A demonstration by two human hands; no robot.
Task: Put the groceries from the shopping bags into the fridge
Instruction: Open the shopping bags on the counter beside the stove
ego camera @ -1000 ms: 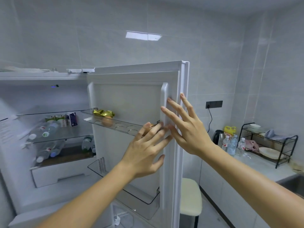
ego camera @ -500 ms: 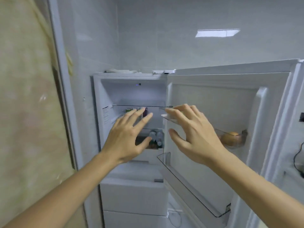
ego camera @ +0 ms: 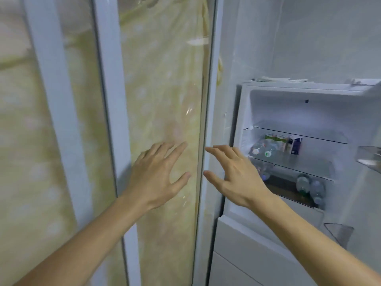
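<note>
The white fridge (ego camera: pixel 243 112) stands open at the right, its lit inside showing glass shelves. Cartons (ego camera: pixel 285 142) and lying water bottles (ego camera: pixel 262 150) rest on the upper shelf; more bottles (ego camera: pixel 309 187) lie lower down. My left hand (ego camera: pixel 156 176) is held up with fingers spread in front of a glass sliding door, holding nothing. My right hand (ego camera: pixel 235 176) is raised beside it, fingers apart and empty, in front of the fridge's left edge. No shopping bag is in view.
A glass sliding door (ego camera: pixel 160 100) with white frames (ego camera: pixel 59 120) fills the left half, a pale yellow-green curtain behind it. The fridge door's clear shelves (ego camera: pixel 370 159) poke in at the right edge. Closed white drawer fronts (ego camera: pixel 247 244) sit below the fridge compartment.
The view has swung left, from the fridge door to the sliding glass door. Both hands have left the fridge door and moved left with it, staying empty.
</note>
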